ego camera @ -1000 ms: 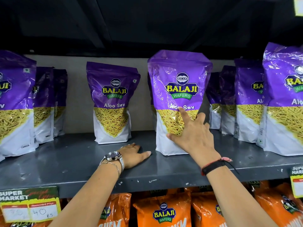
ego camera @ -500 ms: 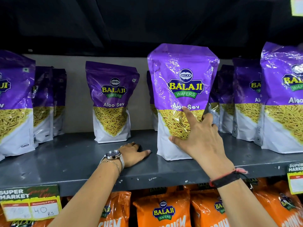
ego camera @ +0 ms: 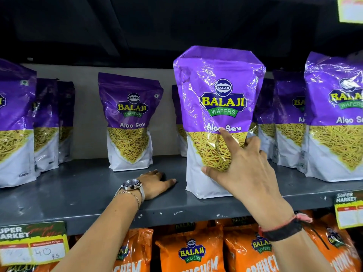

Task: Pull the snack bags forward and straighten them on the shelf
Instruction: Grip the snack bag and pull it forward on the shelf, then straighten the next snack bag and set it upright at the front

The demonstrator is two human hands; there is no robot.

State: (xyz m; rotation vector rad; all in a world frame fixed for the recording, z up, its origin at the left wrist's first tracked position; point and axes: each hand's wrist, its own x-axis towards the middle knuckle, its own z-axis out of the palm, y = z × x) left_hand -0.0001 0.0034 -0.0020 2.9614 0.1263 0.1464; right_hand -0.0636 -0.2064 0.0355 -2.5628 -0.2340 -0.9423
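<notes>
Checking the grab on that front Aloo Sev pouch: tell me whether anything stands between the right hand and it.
Nothing visible does. The right hand holds the Aloo Sev pouch, index finger on its face, fingers curled at its right edge. The left hand rests on the shelf beside it, apart.

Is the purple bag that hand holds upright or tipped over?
Upright: the Aloo Sev bag stands base down on the grey shelf, top edge uppermost, the right hand gripping its lower part.

Bare forearms, silver wristwatch (ego camera: 132,185) and thin chain bracelet (ego camera: 129,195), black wristband (ego camera: 282,230) with pink thread
</notes>
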